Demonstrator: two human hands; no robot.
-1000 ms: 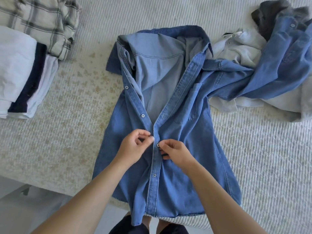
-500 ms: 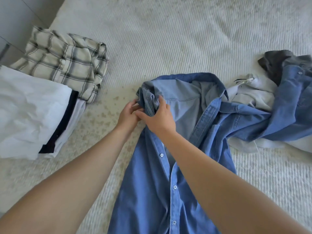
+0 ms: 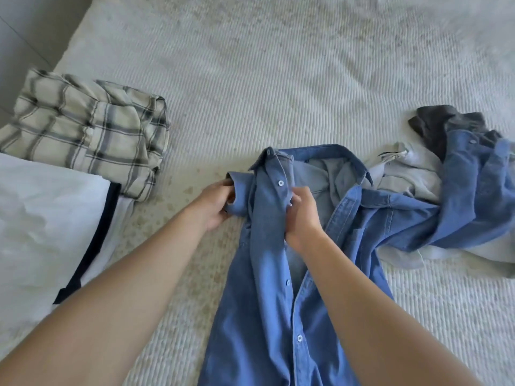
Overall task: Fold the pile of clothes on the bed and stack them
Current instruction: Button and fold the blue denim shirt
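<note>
Now left hand (image 3: 216, 203) gripping denim shirt (image 3: 267, 274) sleeve, right hand (image 3: 302, 215) apparently pinching placket

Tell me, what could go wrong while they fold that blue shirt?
The denim shirt has one sleeve draped over the unfolded pile; pulling may drag those clothes along. Its hem seems to hang off the bed, so it might slide. The left hand and right hand grip bunched fabric, risking creases.

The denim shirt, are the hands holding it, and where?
Yes. The left hand grips the denim shirt at its bunched shoulder edge; the right hand pinches the button strip below the collar.
</note>
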